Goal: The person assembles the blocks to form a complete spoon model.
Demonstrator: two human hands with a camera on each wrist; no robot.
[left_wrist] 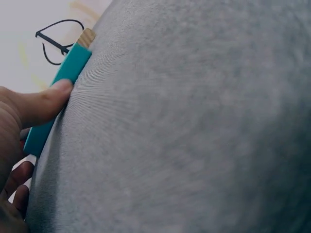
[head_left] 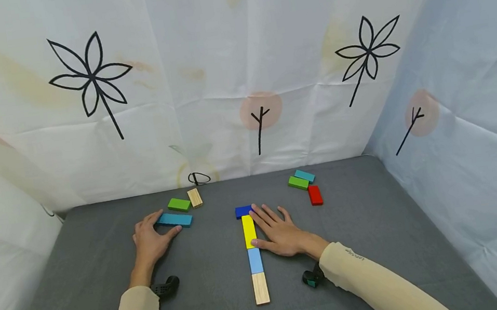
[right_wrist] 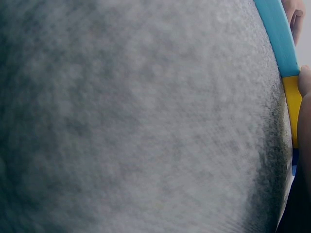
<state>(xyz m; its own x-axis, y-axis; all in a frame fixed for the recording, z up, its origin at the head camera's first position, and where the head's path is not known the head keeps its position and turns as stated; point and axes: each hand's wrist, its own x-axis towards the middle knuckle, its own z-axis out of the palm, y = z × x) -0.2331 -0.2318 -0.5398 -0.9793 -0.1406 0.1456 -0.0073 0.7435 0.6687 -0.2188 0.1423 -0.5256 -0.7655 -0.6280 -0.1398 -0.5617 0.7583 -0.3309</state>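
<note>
My left hand [head_left: 152, 241] pinches a long teal block [head_left: 176, 220] on the left of the table. In the left wrist view the thumb [left_wrist: 53, 99] lies along the face of that block, with the other fingers behind it. Down the middle runs a straight row: a yellow block [head_left: 249, 231], a light blue block [head_left: 255, 261] and a plain wood block [head_left: 261, 288]. A dark blue block [head_left: 243, 212] lies crosswise at its far end. My right hand [head_left: 282, 235] spreads its straight fingers beside the row, fingertips at the dark blue block and thumb at the yellow one.
Behind the left hand lie a green block [head_left: 179, 204] and a wood block [head_left: 195, 198]. At the back right sit a teal block [head_left: 305, 176], a green block [head_left: 298, 183] and a red block [head_left: 315, 195] close together. A patterned white cloth [head_left: 202, 88] stands behind the grey table [head_left: 218, 284].
</note>
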